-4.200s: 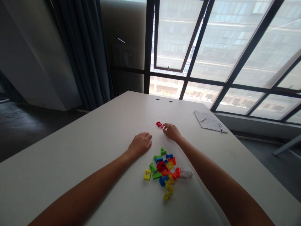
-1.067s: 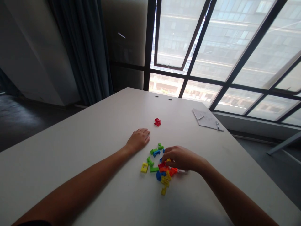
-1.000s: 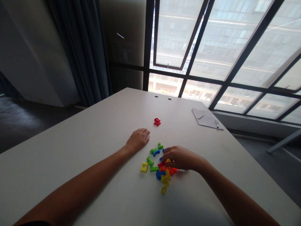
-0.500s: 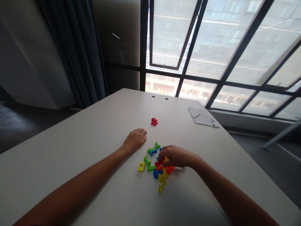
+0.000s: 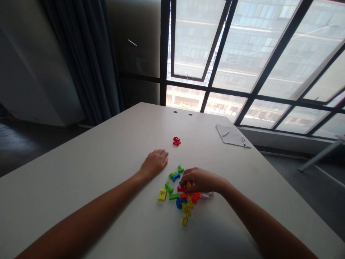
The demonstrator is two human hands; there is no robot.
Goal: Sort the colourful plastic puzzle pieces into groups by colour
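Observation:
My left hand [image 5: 155,162] lies flat on the white table [image 5: 113,162], fingers stretched out, holding nothing. Beyond its fingertips sits a small group of red plastic blocks [image 5: 176,141]. Bent over a loose pile of coloured plastic blocks, my right hand [image 5: 198,180] pinches a red block [image 5: 180,189] between thumb and fingers; its palm hides part of the pile. Around it are green blocks [image 5: 174,196], blue blocks [image 5: 181,203], orange-red blocks [image 5: 196,197] and yellow blocks [image 5: 185,212]. A yellow block with a square opening [image 5: 162,194] lies at the pile's left.
A sheet of paper [image 5: 231,136] with pens on it rests near the table's right edge. Pale clear-looking pieces [image 5: 207,195] lie under my right wrist. Two dark round holes [image 5: 183,113] mark the far end, before large windows. A dark curtain [image 5: 88,64] hangs at left.
My right hand's thumb and fingers have shifted slightly at the red block in the pile. The left hand stays in place. The whole view has tipped a little.

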